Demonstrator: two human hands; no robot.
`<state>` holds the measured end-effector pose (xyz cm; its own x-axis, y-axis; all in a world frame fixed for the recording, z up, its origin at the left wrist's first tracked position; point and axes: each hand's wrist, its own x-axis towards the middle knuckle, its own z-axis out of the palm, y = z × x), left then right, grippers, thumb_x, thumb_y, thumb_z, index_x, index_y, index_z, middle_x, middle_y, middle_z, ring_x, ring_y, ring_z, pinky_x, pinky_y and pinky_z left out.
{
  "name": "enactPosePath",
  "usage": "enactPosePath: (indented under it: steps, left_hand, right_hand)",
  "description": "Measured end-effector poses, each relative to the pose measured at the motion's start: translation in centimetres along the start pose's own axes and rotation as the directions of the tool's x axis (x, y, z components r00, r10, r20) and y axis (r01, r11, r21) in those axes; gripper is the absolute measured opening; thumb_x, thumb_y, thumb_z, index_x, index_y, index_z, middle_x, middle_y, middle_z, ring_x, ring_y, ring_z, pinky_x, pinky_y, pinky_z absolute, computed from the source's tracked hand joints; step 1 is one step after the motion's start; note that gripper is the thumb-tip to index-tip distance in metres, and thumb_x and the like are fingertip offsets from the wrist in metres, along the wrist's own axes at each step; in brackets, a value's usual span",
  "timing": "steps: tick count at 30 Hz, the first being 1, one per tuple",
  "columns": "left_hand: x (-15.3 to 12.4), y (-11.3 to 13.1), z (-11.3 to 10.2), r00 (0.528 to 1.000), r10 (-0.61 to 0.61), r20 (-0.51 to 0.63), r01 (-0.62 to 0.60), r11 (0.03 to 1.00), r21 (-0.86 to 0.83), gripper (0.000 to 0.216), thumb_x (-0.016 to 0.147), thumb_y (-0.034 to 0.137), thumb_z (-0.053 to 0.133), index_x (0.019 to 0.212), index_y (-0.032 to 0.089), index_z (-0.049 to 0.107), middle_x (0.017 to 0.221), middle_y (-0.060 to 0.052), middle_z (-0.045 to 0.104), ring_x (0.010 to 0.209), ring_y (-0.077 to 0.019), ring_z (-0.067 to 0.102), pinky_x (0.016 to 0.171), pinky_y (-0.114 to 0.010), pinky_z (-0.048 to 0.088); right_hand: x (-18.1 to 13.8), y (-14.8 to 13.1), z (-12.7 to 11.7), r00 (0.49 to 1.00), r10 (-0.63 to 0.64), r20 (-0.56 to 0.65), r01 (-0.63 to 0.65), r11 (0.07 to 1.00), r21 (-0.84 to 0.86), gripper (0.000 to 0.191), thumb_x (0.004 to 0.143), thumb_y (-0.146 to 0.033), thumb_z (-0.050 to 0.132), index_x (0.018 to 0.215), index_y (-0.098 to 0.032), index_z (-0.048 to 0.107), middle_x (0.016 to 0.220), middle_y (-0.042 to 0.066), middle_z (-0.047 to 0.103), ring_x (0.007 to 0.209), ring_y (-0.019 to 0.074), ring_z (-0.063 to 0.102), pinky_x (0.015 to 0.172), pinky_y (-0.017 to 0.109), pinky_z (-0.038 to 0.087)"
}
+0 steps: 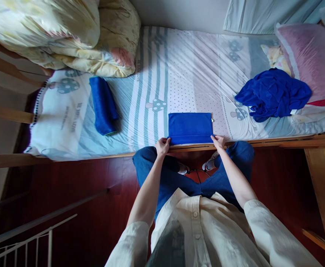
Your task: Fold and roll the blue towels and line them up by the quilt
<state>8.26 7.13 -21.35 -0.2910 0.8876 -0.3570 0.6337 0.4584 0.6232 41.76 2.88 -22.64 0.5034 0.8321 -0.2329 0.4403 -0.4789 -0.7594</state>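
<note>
A blue cloth (190, 124) lies flat as a folded rectangle at the bed's front edge, with a narrow strip folded up along its near side. My left hand (163, 146) pinches the near left corner of this cloth. At the near right corner, my right hand (218, 142) is closed on the cloth in the same way. A small white tag shows at its right side. Farther left on the sheet rests a blue cloth folded into a thick bundle (102, 105). On the right lies a crumpled heap of blue cloth (275, 94).
The patterned bed sheet (184, 74) covers the mattress, edged by a wooden bed rail (279, 142). A yellow quilt (115, 40) is piled at the back left. A pink pillow (312, 59) stands at the right. White metal railings (51, 244) show at the lower left.
</note>
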Motion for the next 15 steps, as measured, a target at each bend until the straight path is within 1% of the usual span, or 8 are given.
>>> enactPosePath:
  steps: [4,9,12,15]
  left_hand:
    - [0.2,-0.2,0.2,1.0,-0.009,-0.005,0.009,1.0,0.008,0.032,0.085,0.046,0.06,0.088,0.016,0.072,0.087,-0.013,0.078,0.093,-0.029,0.074,0.089,-0.037,0.055]
    - [0.9,-0.1,0.4,1.0,-0.022,0.002,0.022,0.999,0.024,0.029,0.083,0.047,0.062,0.08,0.019,0.07,0.083,-0.012,0.077,0.093,-0.0297,0.073,0.092,-0.038,0.054]
    - [1.4,-0.1,0.0,1.0,-0.015,0.019,0.014,0.998,0.067,0.027,0.081,0.046,0.065,0.079,0.02,0.068,0.08,-0.011,0.077,0.09,-0.0291,0.073,0.093,-0.039,0.054]
    - [1.4,-0.4,-1.3,0.999,0.019,0.044,-0.025,0.99,0.136,0.023,0.082,0.041,0.065,0.087,0.019,0.067,0.082,-0.009,0.076,0.087,-0.0264,0.073,0.091,-0.038,0.055]
  right_hand:
    - [0.3,0.0,0.1,1.0,0.01,0.014,-0.01,0.999,-0.033,0.04,0.077,-0.048,0.069,0.051,-0.021,0.056,0.052,0.004,0.065,0.063,0.0233,0.064,0.063,0.03,0.047]
    - [1.2,-0.5,0.4,0.994,0.095,0.048,-0.09,0.992,-0.086,0.038,0.075,-0.048,0.073,0.053,-0.019,0.064,0.054,0.006,0.068,0.064,0.0253,0.068,0.061,0.031,0.047]
    - [1.8,-0.8,0.2,0.991,0.115,0.066,-0.103,0.983,-0.152,0.032,0.075,-0.047,0.075,0.06,-0.018,0.07,0.06,0.007,0.072,0.068,0.0269,0.071,0.065,0.032,0.05]
    - [1.9,-0.8,-0.8,0.996,0.07,0.048,-0.059,0.977,-0.206,0.023,0.077,-0.039,0.076,0.075,-0.016,0.076,0.074,0.01,0.078,0.077,0.0271,0.074,0.075,0.034,0.054]
